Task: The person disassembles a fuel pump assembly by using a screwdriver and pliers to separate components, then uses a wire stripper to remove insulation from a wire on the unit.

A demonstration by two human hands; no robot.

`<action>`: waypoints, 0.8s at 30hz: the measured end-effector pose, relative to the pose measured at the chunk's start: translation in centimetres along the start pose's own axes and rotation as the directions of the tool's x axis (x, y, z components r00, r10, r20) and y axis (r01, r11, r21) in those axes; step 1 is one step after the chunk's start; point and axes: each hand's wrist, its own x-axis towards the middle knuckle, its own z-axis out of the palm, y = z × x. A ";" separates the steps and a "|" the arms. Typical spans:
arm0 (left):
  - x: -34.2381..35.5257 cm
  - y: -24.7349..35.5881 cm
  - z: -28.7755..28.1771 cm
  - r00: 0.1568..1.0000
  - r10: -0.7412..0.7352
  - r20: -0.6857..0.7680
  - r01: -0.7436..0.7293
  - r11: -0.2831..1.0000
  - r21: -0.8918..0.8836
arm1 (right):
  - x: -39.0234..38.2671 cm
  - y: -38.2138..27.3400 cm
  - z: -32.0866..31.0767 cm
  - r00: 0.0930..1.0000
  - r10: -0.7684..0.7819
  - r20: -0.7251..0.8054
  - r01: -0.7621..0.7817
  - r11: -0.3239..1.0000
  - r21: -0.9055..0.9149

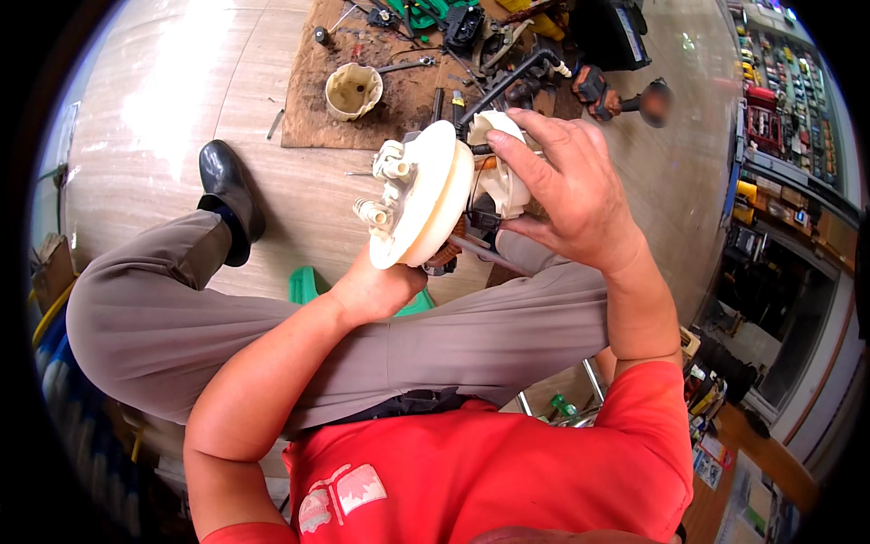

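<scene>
A fuel pump module point(426, 199) is held up over my lap, tilted, its round cream-white flange facing left with hose nipples sticking out. Closed round its underside is my left hand point(385, 286); the flange hides most of those fingers. On the far side of the flange, my right hand point(575, 186) grips a white plastic housing point(507, 186) between thumb and fingers. Dark wires, an orange corrugated tube and a thin rod show between flange and housing. Whether the housing is joined to the module cannot be made out.
A stained brown board point(304, 113) lies on the floor ahead, bearing a dirty cream plastic cup point(352, 95), a wrench point(408, 65) and jumbled parts. A cordless power tool point(594, 91) lies to its right. Something green point(305, 284) shows beneath my legs. Stocked shelves point(788, 109) line the right side.
</scene>
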 end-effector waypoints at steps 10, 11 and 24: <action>0.2 -1.2 0.8 0.982 -0.186 0.034 0.187 0.934 -0.304 | 0.2 0.3 0.6 0.999 0.016 0.032 -0.016 1.000 -0.003; 0.3 -1.2 0.8 0.986 -0.163 0.032 0.165 0.943 -0.287 | 0.2 0.3 0.7 0.999 0.016 0.032 -0.016 1.000 -0.003; 0.3 -2.5 0.4 0.972 -0.225 0.068 0.234 0.951 -0.202 | 0.3 0.2 0.8 0.997 0.027 0.066 -0.025 0.999 -0.036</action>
